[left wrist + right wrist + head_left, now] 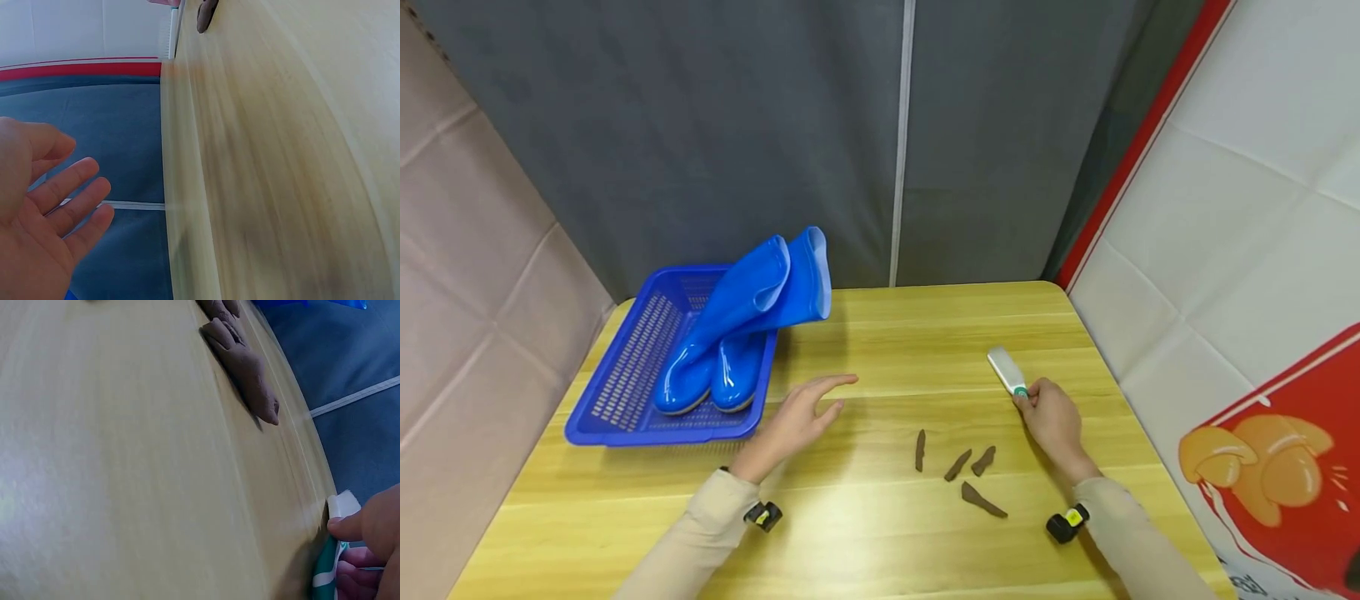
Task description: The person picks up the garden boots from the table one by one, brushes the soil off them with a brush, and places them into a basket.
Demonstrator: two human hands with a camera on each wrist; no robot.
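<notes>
My right hand [1054, 421] grips a brush [1006, 369] by its green-and-white handle, low over the right of the table. In the right wrist view the thumb presses on the brush [324, 565], and white bristles show past it. Several brown, clay-like pieces [982, 501] lie on the wood left of that hand; one lump [247, 372] shows close up in the right wrist view. My left hand [793, 421] is held above the table beside the basket, fingers extended and holding nothing. A pair of glossy blue rain boots [737, 287] leans in the blue basket [601, 379].
The wooden table [880, 550] backs onto a grey curtain [775, 125]. White panels stand at both sides, the right panel [1217, 233] carrying a red print. The boot shafts stick out over the basket's right rim.
</notes>
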